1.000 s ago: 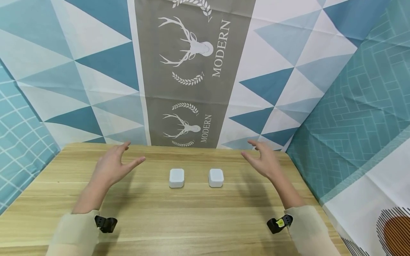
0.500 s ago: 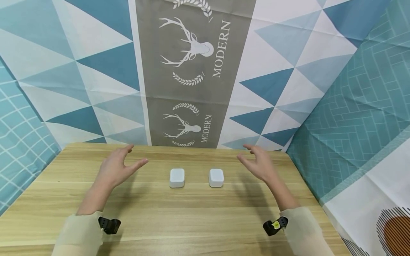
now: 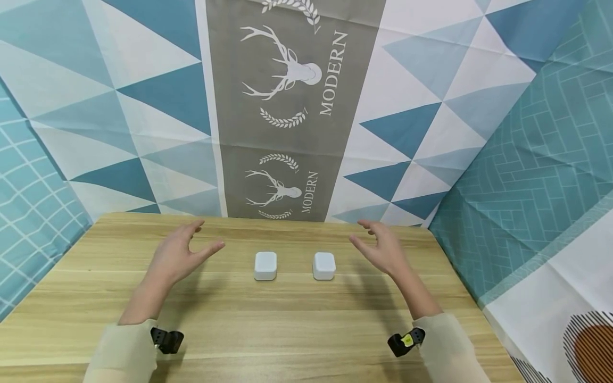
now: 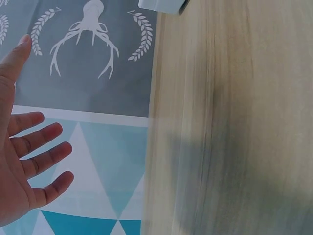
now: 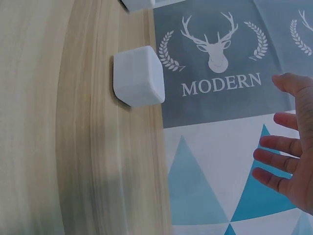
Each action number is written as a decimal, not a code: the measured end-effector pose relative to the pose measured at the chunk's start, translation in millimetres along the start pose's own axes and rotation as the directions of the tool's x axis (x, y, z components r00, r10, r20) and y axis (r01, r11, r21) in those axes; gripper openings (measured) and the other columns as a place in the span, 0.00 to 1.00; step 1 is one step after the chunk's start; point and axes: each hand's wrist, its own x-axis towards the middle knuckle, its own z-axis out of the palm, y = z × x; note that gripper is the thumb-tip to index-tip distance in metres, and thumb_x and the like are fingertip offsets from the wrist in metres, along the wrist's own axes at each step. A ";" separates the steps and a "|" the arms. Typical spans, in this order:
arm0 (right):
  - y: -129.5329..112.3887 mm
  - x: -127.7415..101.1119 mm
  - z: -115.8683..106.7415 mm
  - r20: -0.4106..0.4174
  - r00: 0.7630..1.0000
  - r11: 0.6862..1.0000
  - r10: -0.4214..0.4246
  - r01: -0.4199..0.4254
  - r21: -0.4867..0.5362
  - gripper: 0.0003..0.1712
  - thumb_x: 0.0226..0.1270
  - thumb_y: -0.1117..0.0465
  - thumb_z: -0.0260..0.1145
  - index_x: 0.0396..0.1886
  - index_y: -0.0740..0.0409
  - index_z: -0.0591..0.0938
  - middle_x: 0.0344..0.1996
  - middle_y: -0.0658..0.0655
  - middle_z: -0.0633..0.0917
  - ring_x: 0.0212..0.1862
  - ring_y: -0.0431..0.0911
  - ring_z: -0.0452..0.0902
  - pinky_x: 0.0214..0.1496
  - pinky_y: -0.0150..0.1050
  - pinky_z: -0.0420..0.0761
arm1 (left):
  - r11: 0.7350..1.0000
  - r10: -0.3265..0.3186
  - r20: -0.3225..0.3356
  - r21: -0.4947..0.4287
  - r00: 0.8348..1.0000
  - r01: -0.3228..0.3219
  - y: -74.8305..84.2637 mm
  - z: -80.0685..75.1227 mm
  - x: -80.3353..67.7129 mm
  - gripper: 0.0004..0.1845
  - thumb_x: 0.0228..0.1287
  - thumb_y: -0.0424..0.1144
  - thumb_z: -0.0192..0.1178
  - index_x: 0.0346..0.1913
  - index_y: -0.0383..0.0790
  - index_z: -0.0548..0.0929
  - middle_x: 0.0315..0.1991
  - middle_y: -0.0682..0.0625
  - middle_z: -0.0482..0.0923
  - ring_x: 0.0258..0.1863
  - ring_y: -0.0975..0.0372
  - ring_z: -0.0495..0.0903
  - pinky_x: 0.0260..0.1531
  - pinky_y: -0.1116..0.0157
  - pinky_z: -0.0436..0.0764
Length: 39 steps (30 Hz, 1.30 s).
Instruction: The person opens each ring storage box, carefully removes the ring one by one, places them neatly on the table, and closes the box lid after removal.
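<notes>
Two small white blocks with rounded corners sit apart on the wooden table: a left block (image 3: 265, 266) and a right block (image 3: 324, 266). My left hand (image 3: 176, 256) hovers over the table to the left of the left block, fingers spread and thumb pointing inward. On the other side, my right hand (image 3: 384, 251) is held up to the right of the right block, its thumb also pointing inward. Neither hand touches anything. The right block appears large in the right wrist view, while only the edge of a block (image 4: 164, 5) shows at the top of the left wrist view.
Behind the table (image 3: 268, 330) hangs a cloth (image 3: 397, 127) with triangles and a grey deer-print band. A teal patterned cloth (image 3: 536, 175) borders the right side, and a blue grid cloth (image 3: 33, 213) the left. Black wrist cameras sit at both sleeves.
Both hands have drifted slightly inward and a little nearer to me. The two blocks have stayed where they were on the table.
</notes>
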 end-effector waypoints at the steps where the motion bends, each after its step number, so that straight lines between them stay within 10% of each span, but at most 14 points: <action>1: -0.3 -0.2 1.1 0.002 1.000 1.000 0.004 -0.004 0.008 0.33 0.62 0.40 0.60 0.61 0.55 0.74 0.56 0.62 0.78 0.54 0.58 0.75 0.53 0.55 0.76 | 1.000 0.000 0.000 0.000 1.000 0.000 -0.2 0.8 -0.2 0.48 0.58 0.69 0.51 0.68 0.32 0.61 0.63 0.33 0.66 0.59 0.39 0.67 0.53 0.38 0.67; 39: -17.0 -2.2 41.2 0.016 0.999 0.995 -0.037 0.035 0.093 0.30 0.60 0.45 0.64 0.58 0.57 0.76 0.54 0.59 0.80 0.54 0.56 0.77 0.51 0.51 0.77 | 0.998 0.008 0.025 -0.070 1.000 -0.007 -0.3 25.5 -3.2 0.47 0.56 0.68 0.54 0.68 0.34 0.62 0.62 0.35 0.68 0.55 0.41 0.72 0.50 0.42 0.72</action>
